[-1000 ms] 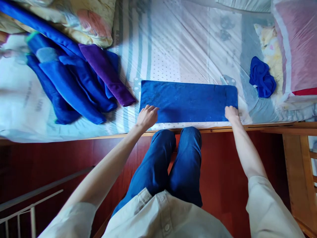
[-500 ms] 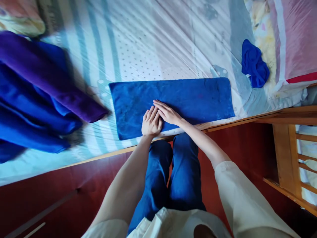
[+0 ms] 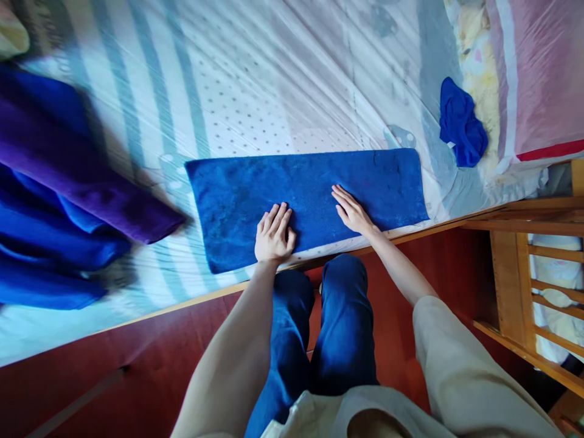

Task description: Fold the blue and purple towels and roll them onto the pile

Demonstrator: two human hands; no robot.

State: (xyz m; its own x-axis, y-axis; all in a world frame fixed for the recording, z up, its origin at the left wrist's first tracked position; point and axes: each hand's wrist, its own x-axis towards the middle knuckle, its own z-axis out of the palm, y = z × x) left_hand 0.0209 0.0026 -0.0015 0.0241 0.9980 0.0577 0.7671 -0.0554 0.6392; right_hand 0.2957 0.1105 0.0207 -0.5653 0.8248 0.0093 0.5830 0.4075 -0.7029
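A blue towel point(image 3: 314, 188), folded into a long strip, lies flat along the near edge of the bed point(image 3: 283, 91). My left hand point(image 3: 272, 234) rests palm down on its near edge, left of the middle, fingers stretched out. To the right, my right hand point(image 3: 352, 210) also lies flat on the towel with its fingers extended. Neither hand holds anything.
A heap of blue and purple towels point(image 3: 59, 194) lies on the bed at the left. A crumpled blue cloth point(image 3: 460, 125) sits at the right beside a pink pillow point(image 3: 533, 79). A wooden chair point(image 3: 529, 274) stands at the right. My knees point(image 3: 319, 316) are against the bed's wooden edge.
One second ago my hands were at the two near corners of the towel. They met at its middle, and now the right hand has slid rightward, away from the left.
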